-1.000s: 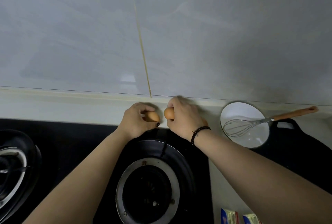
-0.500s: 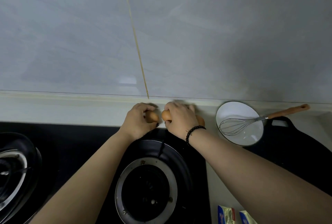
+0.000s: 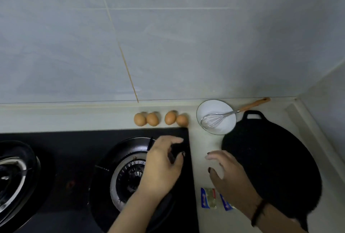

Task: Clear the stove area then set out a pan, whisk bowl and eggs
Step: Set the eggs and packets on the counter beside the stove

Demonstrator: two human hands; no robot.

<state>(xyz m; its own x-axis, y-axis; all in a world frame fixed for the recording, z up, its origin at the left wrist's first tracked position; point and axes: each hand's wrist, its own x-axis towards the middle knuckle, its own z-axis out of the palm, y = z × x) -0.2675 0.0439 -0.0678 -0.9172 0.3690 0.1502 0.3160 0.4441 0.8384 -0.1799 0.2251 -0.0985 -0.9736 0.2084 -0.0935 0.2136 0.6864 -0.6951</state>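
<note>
Left hand [image 3: 160, 165] and right hand [image 3: 229, 176]: both empty, fingers loosely spread. Beyond the fingertips: four eggs [image 3: 161, 119] in a row. Beside the right fingers: pan [image 3: 276, 161]; farther off, whisk [image 3: 216, 119] in bowl [image 3: 209, 106].

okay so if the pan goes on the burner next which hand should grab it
Probably the right hand. It hovers open at the pan's near edge, while the left hand sits over the burner, farther from the pan and in the way of where it would land.

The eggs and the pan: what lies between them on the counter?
In the head view, the white bowl with the whisk lies between the eggs and the pan.
</note>
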